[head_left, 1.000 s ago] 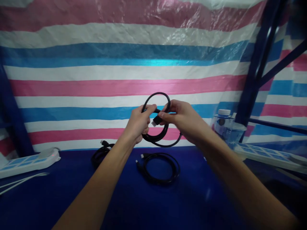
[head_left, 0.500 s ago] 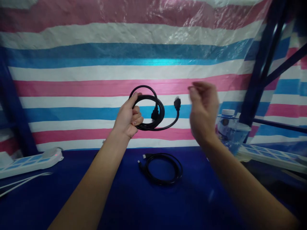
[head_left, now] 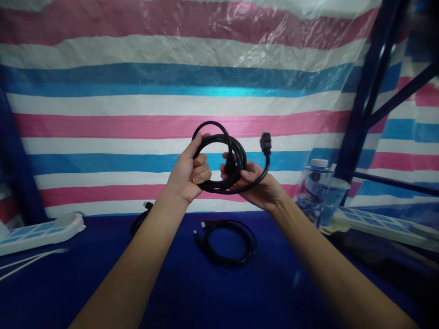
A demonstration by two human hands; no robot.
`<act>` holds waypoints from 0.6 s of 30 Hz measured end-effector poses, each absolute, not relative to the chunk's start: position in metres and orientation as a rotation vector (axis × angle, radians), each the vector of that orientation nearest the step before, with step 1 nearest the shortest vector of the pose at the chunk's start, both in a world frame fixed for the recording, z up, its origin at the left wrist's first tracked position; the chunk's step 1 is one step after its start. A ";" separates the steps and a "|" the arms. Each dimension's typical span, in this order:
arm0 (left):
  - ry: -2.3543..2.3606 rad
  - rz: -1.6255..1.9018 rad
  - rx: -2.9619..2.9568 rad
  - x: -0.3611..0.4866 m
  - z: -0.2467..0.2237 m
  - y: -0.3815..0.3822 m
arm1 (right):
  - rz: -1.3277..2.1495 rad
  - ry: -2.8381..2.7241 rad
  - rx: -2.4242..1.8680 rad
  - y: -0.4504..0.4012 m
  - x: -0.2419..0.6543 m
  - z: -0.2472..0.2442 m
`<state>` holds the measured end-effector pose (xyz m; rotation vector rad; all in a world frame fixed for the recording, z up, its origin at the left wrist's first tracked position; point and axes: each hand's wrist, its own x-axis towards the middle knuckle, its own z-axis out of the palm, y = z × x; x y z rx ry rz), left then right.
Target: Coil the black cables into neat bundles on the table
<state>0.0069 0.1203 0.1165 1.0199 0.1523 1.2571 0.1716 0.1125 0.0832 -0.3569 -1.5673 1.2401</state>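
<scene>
A coiled black HDMI cable (head_left: pixel 219 185) hangs in the air between my two hands, above the table. My left hand (head_left: pixel 192 171) is closed round the left side of the coil, thumb on top. At the coil's right side, my right hand (head_left: pixel 255 183) grips the loops, its fingers partly behind them. One plug (head_left: pixel 265 142) sticks up at the right on a bent length of cable. The other plug (head_left: pixel 230 165) points down inside the loop, close to the right fingertips. On the table below lies a second coiled black cable (head_left: pixel 228 261), its two plugs toward the left.
Part of another black cable (head_left: pixel 139 222) shows behind my left forearm. White power strips lie at the left (head_left: pixel 44 235) and right (head_left: pixel 384 224). A water bottle (head_left: pixel 317 183) and a clear cup (head_left: pixel 334 196) stand at the right. A striped sheet (head_left: pixel 137 123) hangs behind the blue table (head_left: pixel 192 297).
My right hand has come left and down from beside the cable and taken hold of the coil's right side. The coil has shifted slightly right with my left hand.
</scene>
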 end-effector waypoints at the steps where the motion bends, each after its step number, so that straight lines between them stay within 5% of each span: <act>1: 0.139 1.219 1.028 0.009 0.117 0.118 | 1.219 -1.562 -0.374 0.115 0.177 0.081; 18: 0.134 1.330 1.046 -0.008 0.134 0.109 | 0.930 -1.824 -0.446 0.100 0.176 0.100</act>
